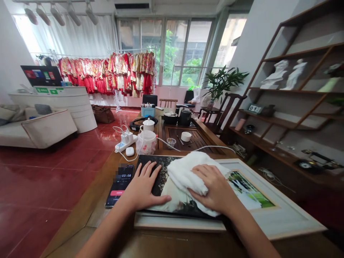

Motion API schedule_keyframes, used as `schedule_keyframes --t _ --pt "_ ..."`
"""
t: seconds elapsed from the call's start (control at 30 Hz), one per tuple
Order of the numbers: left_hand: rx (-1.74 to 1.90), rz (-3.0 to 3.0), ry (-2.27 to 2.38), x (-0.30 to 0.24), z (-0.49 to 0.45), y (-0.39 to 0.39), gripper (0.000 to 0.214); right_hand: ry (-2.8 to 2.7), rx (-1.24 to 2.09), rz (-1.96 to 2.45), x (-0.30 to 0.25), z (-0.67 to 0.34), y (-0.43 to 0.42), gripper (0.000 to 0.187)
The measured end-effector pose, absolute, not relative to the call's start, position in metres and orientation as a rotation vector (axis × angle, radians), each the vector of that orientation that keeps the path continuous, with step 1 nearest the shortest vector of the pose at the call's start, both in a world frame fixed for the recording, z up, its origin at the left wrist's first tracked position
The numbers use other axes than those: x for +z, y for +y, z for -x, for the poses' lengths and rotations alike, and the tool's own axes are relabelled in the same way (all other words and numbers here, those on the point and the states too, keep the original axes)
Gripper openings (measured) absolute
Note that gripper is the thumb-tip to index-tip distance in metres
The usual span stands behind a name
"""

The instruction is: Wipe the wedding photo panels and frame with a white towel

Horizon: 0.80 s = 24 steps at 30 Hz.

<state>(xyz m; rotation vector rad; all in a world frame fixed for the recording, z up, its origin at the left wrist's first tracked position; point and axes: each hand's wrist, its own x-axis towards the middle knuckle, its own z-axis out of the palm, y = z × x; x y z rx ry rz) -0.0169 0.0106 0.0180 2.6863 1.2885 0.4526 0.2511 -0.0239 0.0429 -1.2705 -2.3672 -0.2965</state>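
Observation:
My left hand (145,182) lies flat with spread fingers on the left side of a dark picture panel (163,168). A pale figure and small light specks show on the panel. In my right hand (212,182) is a bunched white cloth (185,172), pressed against the panel's right part and hiding much of it. Under the panel rests a larger light-framed picture (295,211) with a photo (249,190) on a green background. Left of my left hand lies a phone (120,186) with a lit screen reading 03:08.
A power strip (125,142), white earbud case (130,151) and pink-patterned container (146,142) stand beyond the panel. A white cable (206,147) crosses behind it. Further back are a tea tray (197,139) with a white cup (186,136). Shelves (295,89) rise at right.

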Motion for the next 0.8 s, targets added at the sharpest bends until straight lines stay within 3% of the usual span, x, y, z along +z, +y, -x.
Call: schedule_keyframes --t 0.2,0.4,0.63,0.8 --pt "0.474 -2.71 1.286 0.017 0.017 0.011 0.093 -2.457 -0.144 1.052 0.043 -0.237 -0.031 0.042" --pt "0.467 -2.697 1.28 0.017 0.017 0.012 0.098 -2.368 -0.273 1.255 0.042 -0.251 -0.025 0.038" --pt "0.478 -2.708 1.266 0.016 0.017 0.012 0.092 -2.487 -0.114 1.064 0.044 -0.237 -0.032 0.044" --pt "0.493 -2.691 1.269 0.016 0.018 0.012 0.097 -2.395 -0.26 1.257 0.043 -0.249 -0.026 0.041"
